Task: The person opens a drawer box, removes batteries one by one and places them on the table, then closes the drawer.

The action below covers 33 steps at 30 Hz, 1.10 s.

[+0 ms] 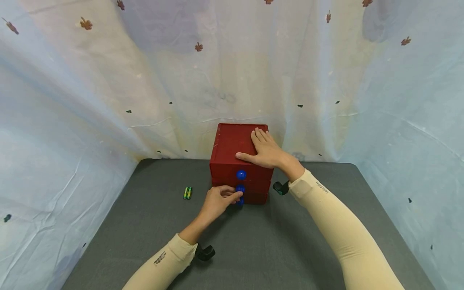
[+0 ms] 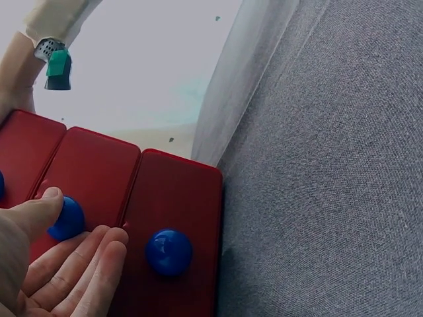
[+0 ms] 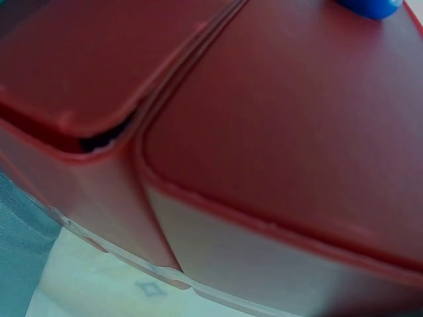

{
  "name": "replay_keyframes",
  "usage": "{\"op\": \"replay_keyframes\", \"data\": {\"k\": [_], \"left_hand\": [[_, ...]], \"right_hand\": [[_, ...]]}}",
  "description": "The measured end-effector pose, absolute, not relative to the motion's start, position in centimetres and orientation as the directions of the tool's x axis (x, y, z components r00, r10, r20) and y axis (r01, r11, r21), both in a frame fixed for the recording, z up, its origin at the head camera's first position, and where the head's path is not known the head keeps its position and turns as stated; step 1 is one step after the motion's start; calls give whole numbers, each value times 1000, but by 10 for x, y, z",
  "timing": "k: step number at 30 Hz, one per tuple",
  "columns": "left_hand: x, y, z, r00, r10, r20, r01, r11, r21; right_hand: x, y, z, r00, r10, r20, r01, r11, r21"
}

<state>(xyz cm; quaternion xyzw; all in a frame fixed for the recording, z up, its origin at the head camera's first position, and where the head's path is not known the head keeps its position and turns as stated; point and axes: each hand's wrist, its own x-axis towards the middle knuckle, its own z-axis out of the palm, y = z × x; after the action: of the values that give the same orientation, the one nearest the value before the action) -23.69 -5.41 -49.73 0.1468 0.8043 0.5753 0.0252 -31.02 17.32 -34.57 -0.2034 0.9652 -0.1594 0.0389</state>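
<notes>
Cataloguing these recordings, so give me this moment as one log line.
left grip: holding middle knob | right grip: on top of cabinet | two batteries: on table, left of cabinet

The red drawer box has blue knobs.

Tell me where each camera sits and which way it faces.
Head: worn there, facing forward and down at the red drawer unit; left hand, right hand and sleeves show.
Left wrist: worn there, facing drawer fronts; left hand and part of the right arm show.
Right wrist: worn there, facing the unit close up; no hand visible.
Head and left wrist share three blue knobs.
</notes>
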Motion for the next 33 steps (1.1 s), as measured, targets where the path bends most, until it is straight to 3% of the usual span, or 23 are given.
{"op": "replay_keyframes", "data": {"k": [12, 21, 33], "left_hand": [[-235, -50, -495, -955, 289, 61, 147, 285, 947], [-237, -48, -497, -952, 293, 85, 151, 212, 965], [-235, -49, -496, -954, 291, 74, 147, 237, 960]], "right_hand": [[-311, 174, -348, -915, -402, -17, -376, 869, -323], [-311, 174, -347, -916, -402, -11, -376, 865, -333], [-311, 174, -346, -913, -408, -10, -382, 864, -328]]}}
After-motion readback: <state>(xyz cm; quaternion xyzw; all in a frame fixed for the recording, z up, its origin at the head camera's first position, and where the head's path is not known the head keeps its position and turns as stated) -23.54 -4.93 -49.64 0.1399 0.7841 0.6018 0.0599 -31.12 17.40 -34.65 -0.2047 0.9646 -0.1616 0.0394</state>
